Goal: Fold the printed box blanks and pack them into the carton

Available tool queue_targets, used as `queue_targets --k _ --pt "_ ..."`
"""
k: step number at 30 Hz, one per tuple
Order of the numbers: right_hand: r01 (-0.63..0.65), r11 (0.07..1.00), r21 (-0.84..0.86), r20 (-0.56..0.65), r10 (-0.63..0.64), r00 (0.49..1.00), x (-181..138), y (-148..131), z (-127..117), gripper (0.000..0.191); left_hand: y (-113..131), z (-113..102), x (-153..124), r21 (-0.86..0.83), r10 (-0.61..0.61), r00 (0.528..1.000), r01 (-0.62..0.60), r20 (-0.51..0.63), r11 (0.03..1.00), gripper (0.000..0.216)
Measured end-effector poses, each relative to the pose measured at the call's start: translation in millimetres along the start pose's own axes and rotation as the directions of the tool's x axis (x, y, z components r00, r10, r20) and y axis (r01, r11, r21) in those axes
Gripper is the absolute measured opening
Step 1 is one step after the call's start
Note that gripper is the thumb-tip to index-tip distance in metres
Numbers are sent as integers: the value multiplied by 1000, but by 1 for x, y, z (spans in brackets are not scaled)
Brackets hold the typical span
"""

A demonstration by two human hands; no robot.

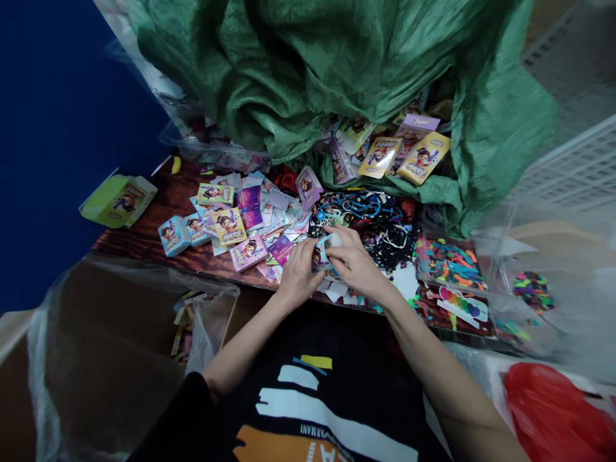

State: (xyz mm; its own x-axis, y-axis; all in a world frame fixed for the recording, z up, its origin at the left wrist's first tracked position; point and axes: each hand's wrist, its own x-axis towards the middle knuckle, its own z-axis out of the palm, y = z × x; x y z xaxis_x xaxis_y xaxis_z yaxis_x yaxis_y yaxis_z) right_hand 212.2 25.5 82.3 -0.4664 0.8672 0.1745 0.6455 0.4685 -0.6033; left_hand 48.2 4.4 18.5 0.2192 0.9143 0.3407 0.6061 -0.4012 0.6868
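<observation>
My left hand (298, 269) and my right hand (353, 260) meet over the near edge of a dark wooden table (144, 234). Both are closed on one small printed cardboard box (321, 253) with a cartoon figure on it, held between them. A heap of the same small boxes and flat printed cards (240, 221) lies just left of my hands. Right behind my hands sits a tangle of black and coloured bands (380, 224).
A big green woven sack (298, 70) spills more small boxes (399, 154) at the back. Clear trays with colourful shapes (450, 263) lie at right. A plastic-lined carton (120, 346) stands at lower left, a red bag (553, 410) at lower right, a white crate (577, 167) at far right.
</observation>
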Motion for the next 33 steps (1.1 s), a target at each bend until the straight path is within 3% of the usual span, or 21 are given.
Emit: queue_targets --k 6,9,11,14,17,19,23,26,29,33 --pt "13 999 -39 67 -10 998 9 -4 -7 27 3 5 8 1 -14 999 14 -38 1000 60" --pt "-77 995 -63 37 80 996 14 -8 -3 26 3 5 10 -7 -37 999 37 -24 999 60" --pt "-155 988 16 -29 156 987 14 -7 -1 26 2 5 11 -28 -71 997 70 -36 997 64" --pt "-201 923 329 -104 247 964 8 -2 -1 15 2 4 12 -88 -145 988 141 -42 986 72" --pt "-197 768 610 -184 379 907 -5 4 3 13 7 4 14 -170 -207 978 200 -26 965 70" --pt "-189 708 680 -249 466 849 -13 6 8 18 10 4 14 -225 -230 973 220 -18 949 63" --pt "-208 702 681 -335 551 764 -19 5 20 22 11 6 10 -322 -227 974 210 -14 923 41" --pt "-200 689 697 -360 577 733 -18 7 22 23 11 3 4 -402 -203 979 175 -28 899 44" --pt "-191 689 699 -343 557 756 -16 12 20 19 13 -4 0 -410 -157 987 134 -23 902 51" --pt "-196 738 645 -284 470 835 -19 18 14 14 14 -13 -1 -413 -128 990 139 54 900 39"
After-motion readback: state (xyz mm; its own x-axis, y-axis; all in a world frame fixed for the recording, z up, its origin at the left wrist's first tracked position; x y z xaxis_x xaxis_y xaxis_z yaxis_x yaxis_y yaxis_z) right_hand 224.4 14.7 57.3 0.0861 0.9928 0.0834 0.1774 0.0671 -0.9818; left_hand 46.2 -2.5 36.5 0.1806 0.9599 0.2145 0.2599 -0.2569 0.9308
